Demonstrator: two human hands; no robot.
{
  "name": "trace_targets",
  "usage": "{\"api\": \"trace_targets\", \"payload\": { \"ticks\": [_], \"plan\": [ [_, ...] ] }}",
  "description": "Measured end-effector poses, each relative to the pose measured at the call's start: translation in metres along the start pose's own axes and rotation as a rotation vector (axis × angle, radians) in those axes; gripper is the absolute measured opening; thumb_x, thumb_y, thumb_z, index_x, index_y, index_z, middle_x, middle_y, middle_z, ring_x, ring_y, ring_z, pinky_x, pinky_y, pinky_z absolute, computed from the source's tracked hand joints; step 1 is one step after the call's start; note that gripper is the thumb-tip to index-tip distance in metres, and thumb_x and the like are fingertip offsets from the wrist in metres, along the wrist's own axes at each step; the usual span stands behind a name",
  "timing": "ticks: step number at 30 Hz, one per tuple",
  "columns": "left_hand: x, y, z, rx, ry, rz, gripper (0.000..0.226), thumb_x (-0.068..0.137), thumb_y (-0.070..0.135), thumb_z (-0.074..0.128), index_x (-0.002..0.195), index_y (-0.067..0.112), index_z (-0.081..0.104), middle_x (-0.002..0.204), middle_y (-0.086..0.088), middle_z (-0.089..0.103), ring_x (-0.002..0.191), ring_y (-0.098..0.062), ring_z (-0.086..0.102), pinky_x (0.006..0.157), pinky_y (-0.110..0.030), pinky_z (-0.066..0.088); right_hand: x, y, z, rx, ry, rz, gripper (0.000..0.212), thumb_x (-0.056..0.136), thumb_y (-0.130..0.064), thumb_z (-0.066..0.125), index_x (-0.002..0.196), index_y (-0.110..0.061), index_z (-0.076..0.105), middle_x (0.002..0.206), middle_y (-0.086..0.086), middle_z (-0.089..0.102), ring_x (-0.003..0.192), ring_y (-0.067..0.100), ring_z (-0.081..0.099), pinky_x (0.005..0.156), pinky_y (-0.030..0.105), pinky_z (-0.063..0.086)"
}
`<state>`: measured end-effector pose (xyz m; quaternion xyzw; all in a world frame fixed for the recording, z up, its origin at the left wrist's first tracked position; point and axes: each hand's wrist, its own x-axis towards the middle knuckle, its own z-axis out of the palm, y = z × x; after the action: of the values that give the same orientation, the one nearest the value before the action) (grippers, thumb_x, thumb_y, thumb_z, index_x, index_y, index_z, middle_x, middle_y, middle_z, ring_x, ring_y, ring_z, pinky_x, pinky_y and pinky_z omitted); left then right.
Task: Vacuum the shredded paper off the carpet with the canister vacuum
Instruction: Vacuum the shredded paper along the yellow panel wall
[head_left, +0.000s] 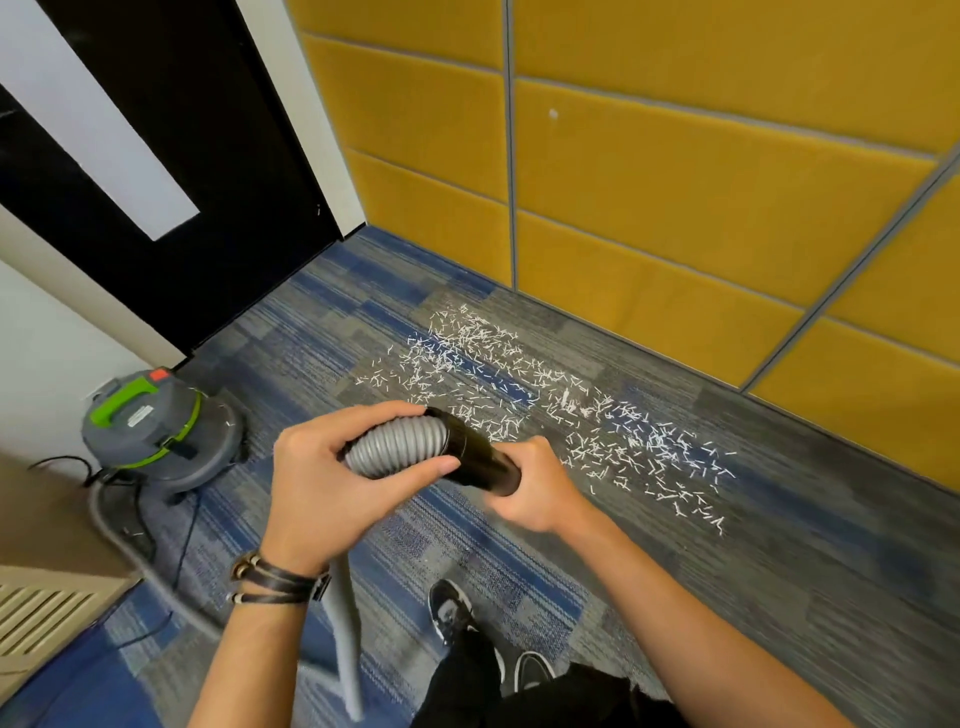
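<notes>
Left hand (322, 483) grips ribbed grey hose (397, 449); right hand (530, 486) grips black nozzle cuff (480, 457). Shredded paper (545, 410) still scattered across carpet (779, 571), far right. Canister vacuum (156, 434) parked left. Suction not yet begun.

One view only: head-worn, wide-angle. Looking forward and steeply down from head height onto the carpet (779, 571). Very close on the left hand (322, 483) and right hand (535, 488), both mid-frame, wrapped round the hose (395, 447). Just beyond them, mid-distance, shredded paper (519, 395). Facing the yellow wall panels (675, 182) far and right, their seams bowed by the lens. Off to the left, farther back, canister vacuum (150, 431); beyond it, far left, black door (197, 182). Right at the near edge, straight below, own shoes (452, 608) and forearms running in from the bottom.
</notes>
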<state>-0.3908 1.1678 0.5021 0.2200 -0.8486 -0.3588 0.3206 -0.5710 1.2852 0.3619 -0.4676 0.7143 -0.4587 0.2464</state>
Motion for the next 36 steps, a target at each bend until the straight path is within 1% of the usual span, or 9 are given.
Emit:
{"api": "trace_targets", "payload": {
  "ticks": [2,4,7,11,14,21,25,28,36],
  "plan": [
    [0.008,-0.004,0.003,-0.013,-0.023,-0.024,0.049,0.067,0.054,0.093,0.105,0.026,0.082,0.101,0.013,0.080,0.094,-0.010,0.077,0.087,-0.040,0.063,0.009,0.006,-0.001,-0.017,-0.035,0.028,0.029,0.074,-0.013,0.074,0.060,-0.025,0.052,0.049,-0.005,0.054,0.044,0.012,0.055,0.046,0.026,0.040],
    [0.016,-0.010,0.003,-0.032,-0.036,-0.034,0.051,0.065,0.055,0.093,0.105,0.025,0.082,0.101,0.012,0.080,0.093,-0.011,0.077,0.086,-0.043,0.063,0.014,0.008,-0.001,-0.031,-0.062,0.049,0.026,0.075,-0.014,0.076,0.062,-0.020,0.055,0.051,-0.002,0.056,0.045,0.012,0.055,0.049,0.023,0.041],
    [0.028,-0.014,0.002,-0.055,-0.043,-0.009,0.052,0.063,0.056,0.093,0.104,0.026,0.082,0.100,0.014,0.080,0.093,-0.009,0.077,0.086,-0.036,0.063,0.016,0.006,-0.004,0.003,-0.030,0.045,0.020,0.069,-0.013,0.070,0.060,-0.014,0.053,0.051,-0.003,0.052,0.045,0.009,0.046,0.052,0.020,0.034],
    [0.049,-0.019,0.007,-0.081,-0.013,0.005,0.050,0.065,0.055,0.092,0.105,0.027,0.082,0.100,0.015,0.080,0.093,-0.006,0.076,0.087,-0.030,0.061,0.033,0.004,-0.018,-0.009,0.036,0.012,0.034,0.066,-0.011,0.069,0.056,-0.033,0.045,0.046,-0.015,0.046,0.043,0.008,0.044,0.048,0.017,0.030],
    [0.068,-0.029,0.005,-0.094,-0.008,0.006,0.051,0.065,0.054,0.092,0.105,0.024,0.082,0.100,0.012,0.080,0.093,-0.010,0.077,0.086,-0.036,0.062,0.054,0.002,-0.023,-0.048,0.057,-0.023,0.041,0.067,-0.009,0.070,0.058,-0.037,0.042,0.048,-0.019,0.049,0.043,0.007,0.046,0.049,0.012,0.028],
    [0.111,-0.056,0.015,-0.129,-0.101,0.019,0.050,0.064,0.052,0.094,0.104,0.024,0.082,0.100,0.015,0.080,0.093,-0.007,0.077,0.087,-0.029,0.060,0.095,0.017,-0.023,-0.013,0.056,0.024,0.035,0.069,-0.007,0.070,0.061,-0.034,0.048,0.049,-0.015,0.047,0.044,0.006,0.046,0.050,0.013,0.030],
    [0.127,-0.069,0.019,-0.172,-0.140,0.016,0.051,0.060,0.053,0.094,0.102,0.026,0.082,0.099,0.017,0.080,0.092,-0.007,0.076,0.085,-0.022,0.058,0.099,0.029,-0.024,-0.012,0.058,0.027,0.022,0.068,-0.007,0.070,0.061,-0.020,0.053,0.051,-0.010,0.048,0.045,0.006,0.043,0.049,0.018,0.031],
    [0.141,-0.078,0.016,-0.187,-0.105,0.014,0.051,0.063,0.051,0.094,0.103,0.023,0.082,0.100,0.014,0.080,0.092,-0.008,0.077,0.085,-0.027,0.060,0.113,0.028,-0.027,-0.060,0.102,0.023,0.013,0.067,-0.015,0.068,0.062,-0.016,0.055,0.050,-0.006,0.050,0.044,0.008,0.042,0.047,0.022,0.032],
    [0.173,-0.088,0.000,-0.130,-0.130,0.061,0.048,0.065,0.057,0.091,0.104,0.032,0.081,0.101,0.019,0.078,0.092,-0.003,0.076,0.084,-0.027,0.061,0.148,0.024,-0.013,-0.016,0.112,0.068,0.026,0.070,-0.003,0.077,0.062,-0.015,0.055,0.052,-0.012,0.047,0.046,0.006,0.040,0.048,0.025,0.032]
  ]
}}
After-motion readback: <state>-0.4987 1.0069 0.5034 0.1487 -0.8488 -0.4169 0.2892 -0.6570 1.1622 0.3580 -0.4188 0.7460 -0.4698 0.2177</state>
